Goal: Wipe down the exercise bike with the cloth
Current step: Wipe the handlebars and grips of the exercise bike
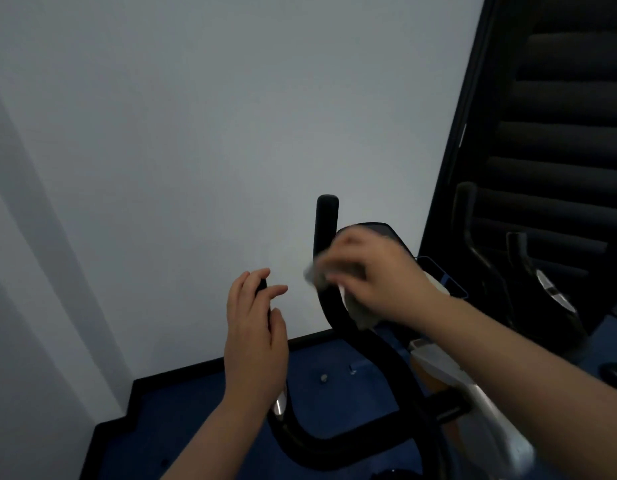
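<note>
The exercise bike's black handlebar (365, 344) curves up through the lower middle of the view, one end rising to a tip (327, 216). My right hand (376, 275) grips a grey cloth (357, 306) bunched against that upright bar, in front of the dark console (386, 232). The hand and cloth are blurred. My left hand (253, 327) rests against the other handlebar end (263, 285), fingers nearly straight, the black grip showing between fingers and thumb. The bike's white and silver body (473, 403) sits at lower right.
A pale wall (196, 150) fills the upper left, with a black skirting (196, 367) and blue floor (334, 362) below. At right are dark stairs (559, 133) and another black machine (528, 271), close to the bike.
</note>
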Demonstrator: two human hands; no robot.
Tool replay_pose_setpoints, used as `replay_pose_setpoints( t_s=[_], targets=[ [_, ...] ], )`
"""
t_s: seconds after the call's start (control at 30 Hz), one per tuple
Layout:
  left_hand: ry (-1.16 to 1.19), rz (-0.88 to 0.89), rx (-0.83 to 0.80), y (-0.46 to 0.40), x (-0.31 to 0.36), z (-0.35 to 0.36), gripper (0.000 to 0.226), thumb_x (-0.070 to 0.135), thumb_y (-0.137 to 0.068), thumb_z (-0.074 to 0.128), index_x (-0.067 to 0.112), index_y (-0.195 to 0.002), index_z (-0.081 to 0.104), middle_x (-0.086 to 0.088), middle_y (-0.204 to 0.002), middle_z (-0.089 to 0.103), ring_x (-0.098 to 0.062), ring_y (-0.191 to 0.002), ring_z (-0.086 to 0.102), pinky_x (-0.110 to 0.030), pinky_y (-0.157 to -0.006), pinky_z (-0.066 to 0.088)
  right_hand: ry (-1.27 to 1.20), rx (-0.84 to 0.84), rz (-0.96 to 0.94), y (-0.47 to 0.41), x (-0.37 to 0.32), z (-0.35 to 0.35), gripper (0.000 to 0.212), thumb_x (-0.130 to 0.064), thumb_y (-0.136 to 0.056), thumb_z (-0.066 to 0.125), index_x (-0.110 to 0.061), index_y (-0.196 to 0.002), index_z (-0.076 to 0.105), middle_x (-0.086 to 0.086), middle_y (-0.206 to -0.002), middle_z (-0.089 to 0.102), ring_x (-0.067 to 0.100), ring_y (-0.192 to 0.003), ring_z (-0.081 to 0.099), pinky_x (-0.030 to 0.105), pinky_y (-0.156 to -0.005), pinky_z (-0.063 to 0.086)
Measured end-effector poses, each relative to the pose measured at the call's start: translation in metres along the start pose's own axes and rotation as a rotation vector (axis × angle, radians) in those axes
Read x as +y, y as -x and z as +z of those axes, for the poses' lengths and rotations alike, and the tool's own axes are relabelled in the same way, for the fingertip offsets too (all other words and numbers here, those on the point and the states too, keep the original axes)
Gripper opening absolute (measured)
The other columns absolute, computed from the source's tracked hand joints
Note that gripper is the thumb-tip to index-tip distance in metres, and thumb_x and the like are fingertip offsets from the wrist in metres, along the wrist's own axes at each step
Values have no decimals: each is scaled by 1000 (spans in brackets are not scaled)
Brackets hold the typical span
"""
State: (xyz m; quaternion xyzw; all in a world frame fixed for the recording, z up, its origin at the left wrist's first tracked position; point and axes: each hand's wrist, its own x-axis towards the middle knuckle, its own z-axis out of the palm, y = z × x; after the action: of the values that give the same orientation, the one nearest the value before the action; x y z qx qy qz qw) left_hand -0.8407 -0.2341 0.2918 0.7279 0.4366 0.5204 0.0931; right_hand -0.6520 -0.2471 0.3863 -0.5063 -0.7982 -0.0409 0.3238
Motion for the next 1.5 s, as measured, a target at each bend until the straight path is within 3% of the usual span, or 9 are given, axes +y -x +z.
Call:
replay_pose_setpoints(
  t_s=[0.13,0.37,0.53,0.63,0.83,1.07,1.2,1.3,1.5],
  targets=[
    [-15,-6,-15,1,1,-1,33,-7,-92,46,13,-113,61,4,-142,41,-18,-143,25,0,-102,16,-36,437,58,-36,-3,10,23,-17,-87,69,-18,-109,70,-3,-112,56,12,-101,57,30,-83,50],
    [5,-6,-14,0,1,-3,31,-8,-89,52,12,-110,62,5,-138,44,-18,-140,30,3,-97,18,-288,276,222,11,21,45,16,-6,-86,68,-15,-100,68,-1,-104,59,1,-96,56,21,-86,46],
    [-8,-4,-17,0,2,-3,30,-5,-89,53,13,-110,62,6,-140,42,-17,-141,27,5,-94,18,-557,585,436,-37,13,24,16,-10,-92,59,-17,-107,63,6,-111,63,19,-102,61,43,-93,49],
    [-13,-3,-19,1,2,-3,30,-6,-89,54,13,-110,62,5,-140,42,-18,-142,27,5,-94,18,-674,622,498,-40,1,36,19,-12,-93,59,-18,-109,65,-3,-104,68,11,-101,63,36,-93,51],
    [1,7,-6,0,2,-2,30,-7,-87,56,12,-108,63,5,-137,44,-21,-139,32,4,-96,18,-636,331,585,4,11,43,16,-2,-90,62,-9,-103,68,4,-98,71,18,-98,65,42,-92,51],
    [-71,23,-13,1,2,-5,25,-1,-88,57,10,-109,63,4,-136,45,-19,-138,33,3,-89,26,-315,495,300,-29,-9,32,18,-11,-89,66,-15,-106,68,-1,-113,53,7,-100,54,16,-88,42],
    [-145,20,-18,0,4,-6,23,4,-88,57,12,-110,63,7,-135,45,-14,-136,34,-12,-76,40,76,150,221,5,-11,48,18,-19,-93,61,-15,-109,69,2,-113,52,19,-101,51,34,-80,47],
    [-118,17,-10,0,3,-5,22,5,-89,56,13,-109,63,8,-136,44,-12,-137,32,-5,-76,34,20,-105,277,-8,1,19,19,-22,-90,64,-24,-107,71,-1,-106,54,20,-104,55,34,-89,45],
    [-87,15,-9,-1,1,-6,23,3,-88,55,12,-108,63,7,-135,45,-15,-136,34,0,-82,33,49,37,196,-14,-10,27,21,-22,-94,60,-20,-114,68,0,-114,52,19,-101,55,38,-83,47]
  ],
)
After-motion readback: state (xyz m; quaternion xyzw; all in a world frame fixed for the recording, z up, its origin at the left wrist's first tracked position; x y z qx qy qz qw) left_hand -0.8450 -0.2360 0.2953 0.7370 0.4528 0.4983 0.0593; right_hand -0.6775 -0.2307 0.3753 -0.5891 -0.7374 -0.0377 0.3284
